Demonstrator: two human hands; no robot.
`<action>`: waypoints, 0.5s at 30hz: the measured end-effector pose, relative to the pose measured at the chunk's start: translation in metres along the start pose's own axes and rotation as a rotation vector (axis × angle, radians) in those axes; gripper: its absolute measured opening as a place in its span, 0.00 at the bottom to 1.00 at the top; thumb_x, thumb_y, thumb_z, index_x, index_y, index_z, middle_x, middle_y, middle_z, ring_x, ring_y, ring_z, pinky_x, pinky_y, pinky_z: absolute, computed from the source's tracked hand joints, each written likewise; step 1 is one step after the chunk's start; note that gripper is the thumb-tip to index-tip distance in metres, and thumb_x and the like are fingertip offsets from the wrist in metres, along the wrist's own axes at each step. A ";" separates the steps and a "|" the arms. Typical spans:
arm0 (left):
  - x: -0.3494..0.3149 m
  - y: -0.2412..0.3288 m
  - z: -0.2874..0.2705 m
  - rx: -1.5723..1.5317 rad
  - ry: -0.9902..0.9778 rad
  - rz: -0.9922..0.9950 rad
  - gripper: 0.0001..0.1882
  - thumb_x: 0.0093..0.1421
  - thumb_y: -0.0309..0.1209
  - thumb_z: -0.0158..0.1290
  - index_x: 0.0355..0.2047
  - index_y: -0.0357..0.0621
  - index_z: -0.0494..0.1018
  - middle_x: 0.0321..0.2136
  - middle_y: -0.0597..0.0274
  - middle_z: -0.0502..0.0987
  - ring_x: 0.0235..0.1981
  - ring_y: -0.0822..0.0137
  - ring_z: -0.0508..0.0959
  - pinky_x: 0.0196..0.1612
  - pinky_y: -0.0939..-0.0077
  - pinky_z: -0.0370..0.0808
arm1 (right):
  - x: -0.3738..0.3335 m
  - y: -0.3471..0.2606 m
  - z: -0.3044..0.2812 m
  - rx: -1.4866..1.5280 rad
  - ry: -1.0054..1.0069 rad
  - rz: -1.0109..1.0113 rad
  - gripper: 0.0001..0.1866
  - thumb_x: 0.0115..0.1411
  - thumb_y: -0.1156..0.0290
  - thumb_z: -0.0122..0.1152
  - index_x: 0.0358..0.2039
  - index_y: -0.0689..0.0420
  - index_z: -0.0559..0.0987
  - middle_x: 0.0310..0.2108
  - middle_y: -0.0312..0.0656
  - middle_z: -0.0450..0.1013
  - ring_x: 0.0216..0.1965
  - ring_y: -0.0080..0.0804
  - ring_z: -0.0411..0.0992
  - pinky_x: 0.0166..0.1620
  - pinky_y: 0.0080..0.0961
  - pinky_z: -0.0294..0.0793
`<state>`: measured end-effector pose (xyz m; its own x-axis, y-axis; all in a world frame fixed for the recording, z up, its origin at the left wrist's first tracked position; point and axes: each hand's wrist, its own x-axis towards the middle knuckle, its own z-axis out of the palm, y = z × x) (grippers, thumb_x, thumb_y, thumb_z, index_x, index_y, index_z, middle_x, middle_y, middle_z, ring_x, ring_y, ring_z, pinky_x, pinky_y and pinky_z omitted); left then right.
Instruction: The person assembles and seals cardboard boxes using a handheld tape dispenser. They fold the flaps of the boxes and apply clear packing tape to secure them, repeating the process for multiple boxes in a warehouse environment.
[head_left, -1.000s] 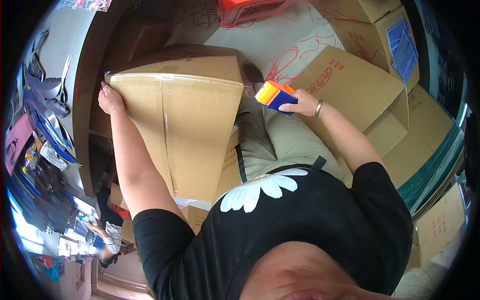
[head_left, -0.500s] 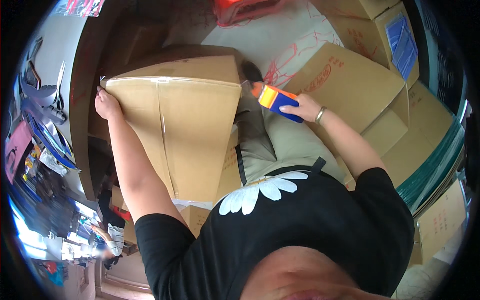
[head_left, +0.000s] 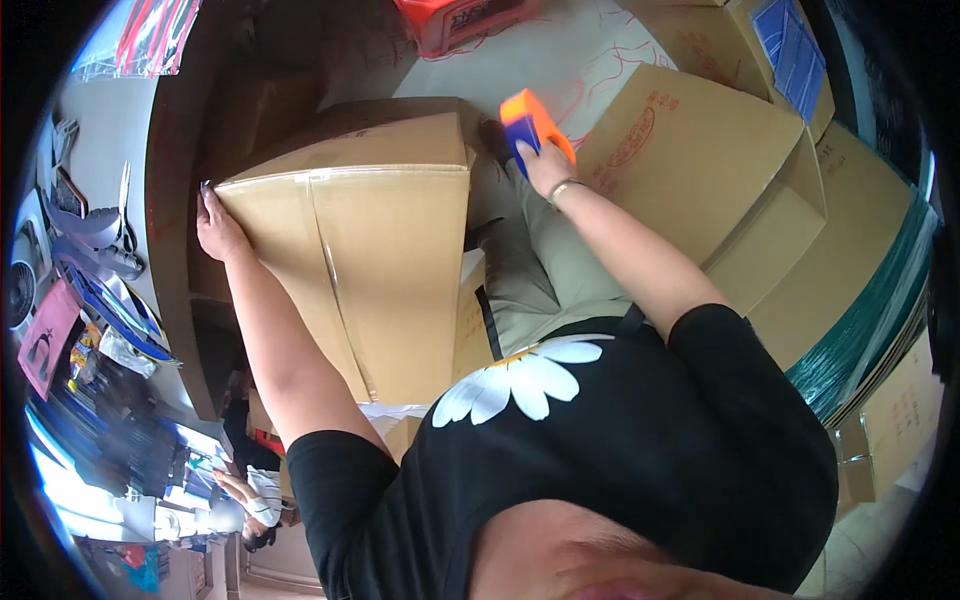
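A large brown cardboard box [head_left: 395, 250] stands in front of me, a strip of clear tape running down its near face and more tape along its upper edge. My left hand [head_left: 222, 232] grips the box's far left corner, its fingers curled round the edge. Beyond the right end of the box, my right hand [head_left: 549, 167] is closed round an orange and blue tape dispenser [head_left: 528, 120], which is held up in the air, apart from the box. The tape end is too blurred to make out.
Flattened cartons [head_left: 690, 170] lean at the right, beside a green-wrapped stack [head_left: 860, 300]. A red plastic crate [head_left: 465, 25] sits on the floor ahead, near loose red strings. On the left is a work table with scissors [head_left: 126, 205]. Another person [head_left: 262, 495] is at the lower left.
My right hand has swung the tape dispenser away from the box's right corner, farther out and slightly left, turning it. My left hand still grips the box's corner.
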<state>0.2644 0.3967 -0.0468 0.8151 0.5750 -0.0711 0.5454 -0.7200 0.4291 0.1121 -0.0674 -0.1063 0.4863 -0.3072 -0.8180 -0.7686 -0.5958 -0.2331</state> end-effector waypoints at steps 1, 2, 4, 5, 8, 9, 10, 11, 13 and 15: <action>0.005 0.000 0.004 -0.037 -0.002 0.017 0.29 0.56 0.57 0.48 0.48 0.50 0.75 0.41 0.57 0.79 0.41 0.58 0.78 0.46 0.68 0.71 | 0.012 -0.014 0.016 0.225 0.066 0.059 0.28 0.61 0.50 0.47 0.46 0.66 0.71 0.44 0.59 0.72 0.48 0.53 0.70 0.53 0.40 0.65; 0.009 0.002 0.007 -0.015 0.000 0.014 0.28 0.56 0.55 0.48 0.47 0.48 0.76 0.40 0.55 0.79 0.40 0.58 0.78 0.45 0.69 0.70 | 0.012 -0.037 0.026 0.348 0.123 0.079 0.28 0.61 0.51 0.46 0.46 0.67 0.70 0.45 0.62 0.70 0.49 0.55 0.69 0.54 0.42 0.64; 0.033 -0.022 0.012 -0.030 -0.103 0.031 0.25 0.57 0.51 0.48 0.44 0.46 0.77 0.38 0.53 0.80 0.38 0.58 0.78 0.44 0.68 0.70 | 0.006 -0.081 0.037 0.465 0.137 0.107 0.28 0.62 0.52 0.44 0.48 0.68 0.66 0.47 0.64 0.68 0.51 0.56 0.67 0.54 0.43 0.63; 0.050 -0.039 0.011 -0.034 -0.156 0.034 0.24 0.57 0.49 0.48 0.43 0.44 0.78 0.37 0.51 0.80 0.37 0.57 0.78 0.43 0.67 0.70 | 0.005 -0.097 0.040 0.465 0.103 0.114 0.27 0.62 0.53 0.44 0.49 0.67 0.64 0.48 0.63 0.68 0.51 0.56 0.67 0.55 0.43 0.62; 0.106 -0.059 0.003 0.537 -0.406 0.408 0.22 0.55 0.45 0.44 0.35 0.38 0.77 0.34 0.41 0.78 0.35 0.49 0.77 0.42 0.61 0.70 | 0.018 -0.125 0.042 0.237 -0.030 0.049 0.24 0.62 0.58 0.44 0.51 0.63 0.62 0.49 0.59 0.69 0.53 0.52 0.66 0.58 0.43 0.57; 0.121 -0.053 -0.004 0.900 -0.532 0.635 0.23 0.55 0.44 0.43 0.35 0.37 0.76 0.36 0.42 0.77 0.37 0.48 0.77 0.43 0.60 0.70 | 0.022 -0.131 0.047 0.147 0.012 -0.005 0.24 0.61 0.58 0.45 0.51 0.62 0.63 0.48 0.56 0.70 0.54 0.51 0.66 0.58 0.42 0.56; 0.115 -0.020 0.002 0.871 -0.575 0.500 0.23 0.55 0.43 0.42 0.36 0.38 0.76 0.37 0.43 0.77 0.40 0.48 0.76 0.45 0.60 0.69 | 0.029 -0.134 0.048 0.121 -0.013 -0.018 0.24 0.61 0.58 0.46 0.51 0.62 0.62 0.49 0.56 0.69 0.54 0.51 0.66 0.59 0.41 0.56; 0.091 0.033 0.009 0.843 -0.611 0.365 0.22 0.55 0.43 0.41 0.37 0.38 0.76 0.39 0.44 0.77 0.42 0.48 0.76 0.47 0.60 0.69 | 0.035 -0.138 0.046 0.097 -0.037 -0.036 0.24 0.61 0.59 0.46 0.52 0.62 0.62 0.50 0.55 0.69 0.54 0.51 0.66 0.59 0.40 0.55; 0.074 0.062 0.007 0.849 -0.730 0.171 0.23 0.55 0.42 0.40 0.40 0.39 0.75 0.42 0.46 0.76 0.48 0.49 0.73 0.51 0.60 0.67 | 0.035 -0.144 0.036 -0.083 -0.124 -0.128 0.24 0.60 0.59 0.47 0.51 0.63 0.63 0.49 0.56 0.69 0.53 0.51 0.67 0.56 0.41 0.61; 0.082 0.066 0.025 0.917 -0.929 0.095 0.25 0.55 0.43 0.39 0.44 0.40 0.74 0.47 0.47 0.74 0.53 0.51 0.70 0.55 0.61 0.64 | 0.039 -0.134 0.041 -0.109 -0.089 -0.132 0.23 0.60 0.60 0.47 0.50 0.63 0.63 0.48 0.57 0.69 0.52 0.52 0.67 0.53 0.43 0.64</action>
<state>0.3721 0.3865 -0.0468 0.4866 0.2920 -0.8234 0.1126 -0.9556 -0.2723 0.2174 0.0310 -0.1278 0.5379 -0.1569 -0.8283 -0.6485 -0.7048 -0.2876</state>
